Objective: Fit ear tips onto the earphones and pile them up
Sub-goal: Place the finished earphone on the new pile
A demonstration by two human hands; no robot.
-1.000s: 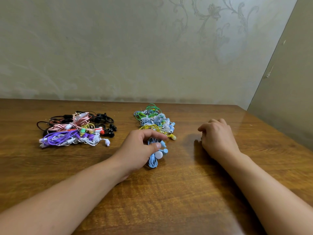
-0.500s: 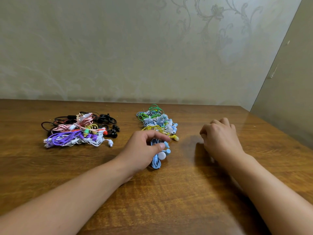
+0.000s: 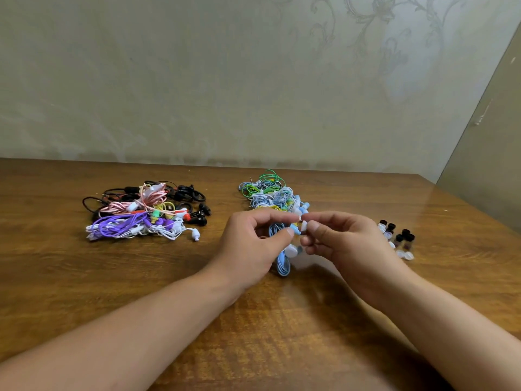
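Note:
My left hand (image 3: pixel 253 244) pinches a light blue earphone (image 3: pixel 283 261) by one bud, and its coiled cable hangs down to the table. My right hand (image 3: pixel 338 244) pinches a white ear tip (image 3: pixel 304 225) right against that bud. Behind the hands lies a pile of green, blue and yellow earphones (image 3: pixel 270 194). A second pile of purple, pink, black and white earphones (image 3: pixel 141 213) lies at the left. Loose black and clear ear tips (image 3: pixel 397 238) sit on the table to the right of my right hand.
The wooden table (image 3: pixel 169 306) runs up to a pale patterned wall (image 3: pixel 225 80) at the back. Its right edge (image 3: pixel 479 210) slants toward a second wall.
My left hand lifted the blue earphone off the table. My right hand left the spot at the right, uncovering the loose ear tips, and came to the bud with a white ear tip.

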